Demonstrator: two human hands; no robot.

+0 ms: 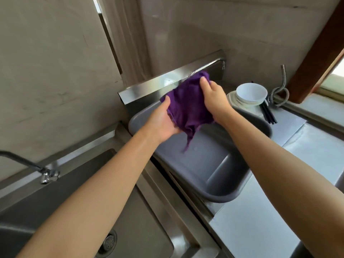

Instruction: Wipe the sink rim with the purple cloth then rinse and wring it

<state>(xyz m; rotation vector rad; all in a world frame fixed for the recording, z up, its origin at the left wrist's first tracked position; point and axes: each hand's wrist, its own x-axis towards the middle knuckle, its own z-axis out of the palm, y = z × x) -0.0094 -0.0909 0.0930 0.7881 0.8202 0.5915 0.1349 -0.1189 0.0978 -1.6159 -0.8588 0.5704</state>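
Both hands are up over the grey plastic basin (219,164), holding the purple cloth (188,105) spread between them. The left hand (163,121) pinches the cloth's near left edge, thumb on top; the right hand (214,97) grips its far right edge, fingers closed on the fabric. A limp tail of cloth dangles down toward the basin floor.

I'd say she is only readying the cloth, opening or folding it, with the wiping not yet begun. Next she needs to bunch it into one palm and carry it left of the basin to the steel sink rim (162,183). The rim is smooth, brushed and narrow. The cloth looks soft and nappy, maybe damp. Left of the basin, the tap (44,174) stands behind the sink bowl for rinsing.
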